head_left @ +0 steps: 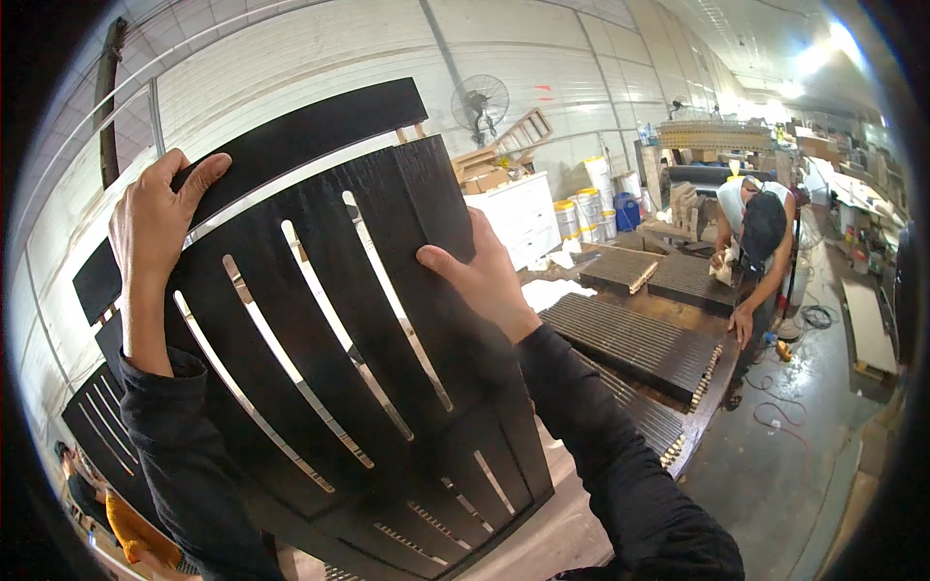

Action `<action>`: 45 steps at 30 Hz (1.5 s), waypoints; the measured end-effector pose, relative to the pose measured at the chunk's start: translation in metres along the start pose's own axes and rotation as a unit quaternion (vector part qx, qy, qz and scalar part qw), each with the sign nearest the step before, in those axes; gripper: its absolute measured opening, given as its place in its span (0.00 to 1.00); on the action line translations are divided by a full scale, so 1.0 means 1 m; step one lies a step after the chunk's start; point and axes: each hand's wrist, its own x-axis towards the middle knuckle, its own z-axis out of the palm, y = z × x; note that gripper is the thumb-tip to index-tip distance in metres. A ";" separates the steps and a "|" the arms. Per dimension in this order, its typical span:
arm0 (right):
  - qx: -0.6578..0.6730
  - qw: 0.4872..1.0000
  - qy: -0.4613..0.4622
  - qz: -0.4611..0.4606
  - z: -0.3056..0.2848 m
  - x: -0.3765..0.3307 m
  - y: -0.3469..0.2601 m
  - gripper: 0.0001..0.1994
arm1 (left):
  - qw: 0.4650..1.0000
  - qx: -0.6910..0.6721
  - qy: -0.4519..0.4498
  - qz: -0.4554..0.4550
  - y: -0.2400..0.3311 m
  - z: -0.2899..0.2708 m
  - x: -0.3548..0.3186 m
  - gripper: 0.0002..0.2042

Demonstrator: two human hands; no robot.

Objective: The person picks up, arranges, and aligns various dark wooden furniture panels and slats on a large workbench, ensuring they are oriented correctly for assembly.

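- Gripping the top edge of a dark slatted wooden panel (320, 368), the left hand (155, 218) curls its fingers over the upper left corner.
- Clamped on the panel's upper right edge, the right hand (484, 276) has its thumb on the front face.
- Held upright and tilted in front of the person, the panel fills the middle of the view; it is black-stained with visible grain, made of curved flat slats with narrow gaps between them.
- Behind it stand more dark slatted pieces (107, 416) of the same kind.
- To the right, a long surface (707, 387) carries stacks of ribbed dark boards (630, 339) with pale ends.
- At its far end another person (760, 242) bends over the surface.
- Beyond are white buckets (581, 208), a wall fan (480, 102), a pale corrugated wall and a grey concrete floor (775, 474).
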 end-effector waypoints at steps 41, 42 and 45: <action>0.203 0.967 -0.062 -0.141 0.003 0.142 -0.031 0.25 | 0.991 0.050 0.098 0.083 -0.005 0.002 -0.005 0.30; 0.269 0.951 -0.115 -0.101 -0.001 0.146 -0.038 0.23 | 0.989 0.067 0.104 0.084 -0.005 0.001 -0.004 0.30; 0.328 0.930 -0.152 -0.060 0.000 0.150 -0.034 0.17 | 0.988 0.048 0.112 0.091 -0.011 0.008 -0.004 0.30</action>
